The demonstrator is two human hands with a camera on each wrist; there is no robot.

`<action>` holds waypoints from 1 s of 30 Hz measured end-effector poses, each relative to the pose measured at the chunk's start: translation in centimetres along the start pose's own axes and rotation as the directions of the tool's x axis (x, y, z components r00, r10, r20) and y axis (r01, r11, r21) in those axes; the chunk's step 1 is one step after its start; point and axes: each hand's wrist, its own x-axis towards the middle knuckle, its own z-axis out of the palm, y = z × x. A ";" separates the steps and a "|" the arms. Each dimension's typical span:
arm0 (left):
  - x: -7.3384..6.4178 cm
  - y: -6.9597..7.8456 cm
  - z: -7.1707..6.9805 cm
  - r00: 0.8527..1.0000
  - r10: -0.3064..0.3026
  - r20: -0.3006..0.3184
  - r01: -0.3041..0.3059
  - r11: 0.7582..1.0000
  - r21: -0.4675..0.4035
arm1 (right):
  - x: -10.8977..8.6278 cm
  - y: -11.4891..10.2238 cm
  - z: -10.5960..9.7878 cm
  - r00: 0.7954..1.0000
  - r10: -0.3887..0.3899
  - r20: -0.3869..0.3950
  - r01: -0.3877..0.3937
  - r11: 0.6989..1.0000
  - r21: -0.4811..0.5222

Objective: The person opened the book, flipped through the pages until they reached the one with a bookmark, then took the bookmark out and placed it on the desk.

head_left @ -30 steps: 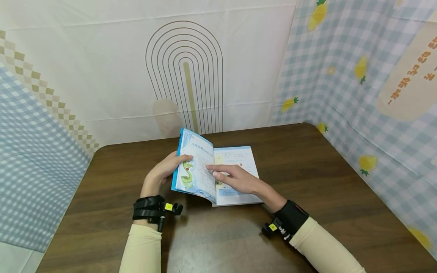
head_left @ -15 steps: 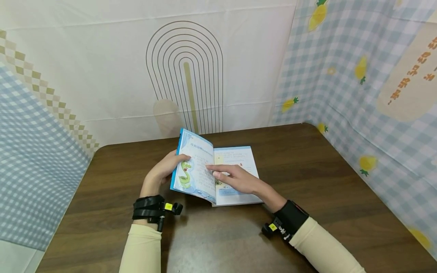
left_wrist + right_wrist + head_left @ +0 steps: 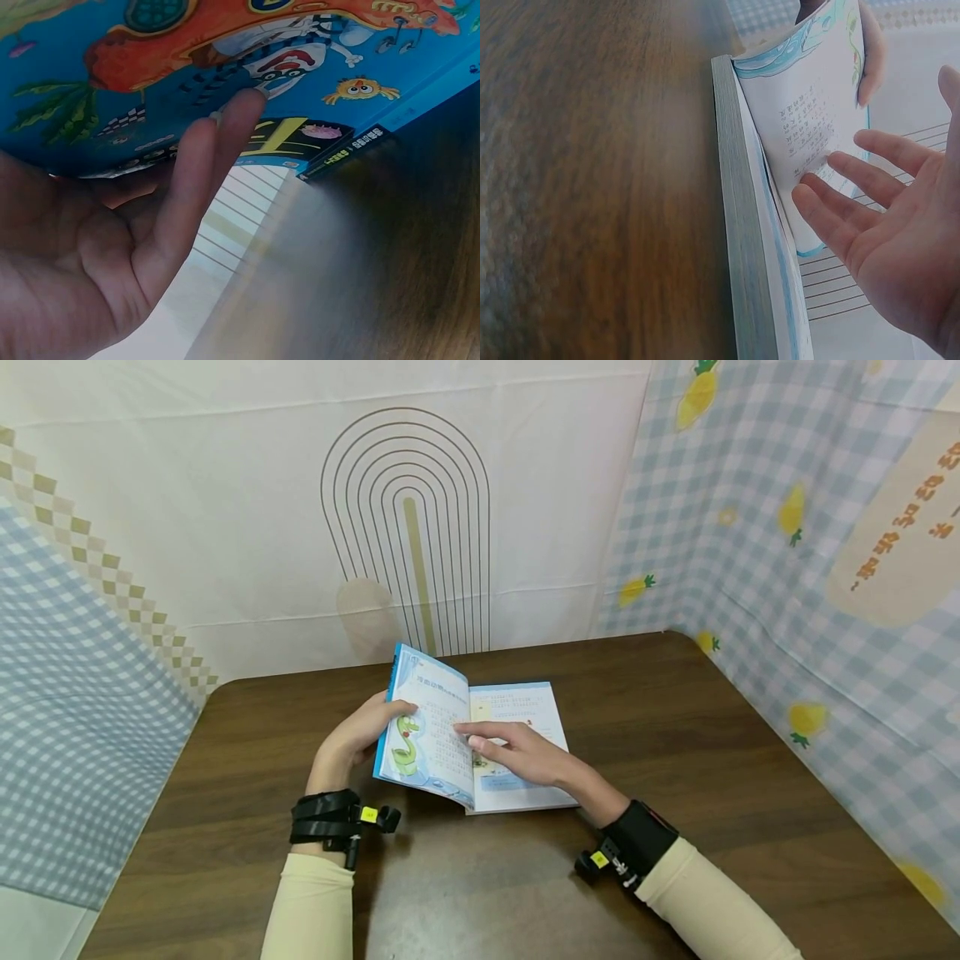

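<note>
An open book (image 3: 438, 735) with blue-edged pages lies on the table, its left half lifted at a slant. My left hand (image 3: 360, 729) grips that half at its outer edge, the thumb on the page beside a printed green snake. In the left wrist view, the fingers (image 3: 196, 165) support the blue illustrated cover (image 3: 67, 105) from behind. My right hand (image 3: 525, 752) is held over the book near the fold, its index finger extended toward the left page's text. The right wrist view shows its fingers (image 3: 877, 176) loosely extended, holding nothing; contact with the page cannot be made out.
The brown wooden table (image 3: 675, 735) spreads around the book. A white cloth (image 3: 555, 510) with an arch pattern hangs behind it. Blue checked cloths (image 3: 750, 552) hang at both sides. Black straps with small cameras sit on both wrists.
The lifted left half of the book has tipped slightly farther to the left, showing more of its page. Both hands keep nearly the same places.
</note>
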 end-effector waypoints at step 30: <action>-0.1 0.3 0.2 1.000 -0.013 -0.023 0.013 1.000 -0.005 | 0.7 1.4 -0.3 0.962 0.075 -0.264 -0.156 0.940 -0.304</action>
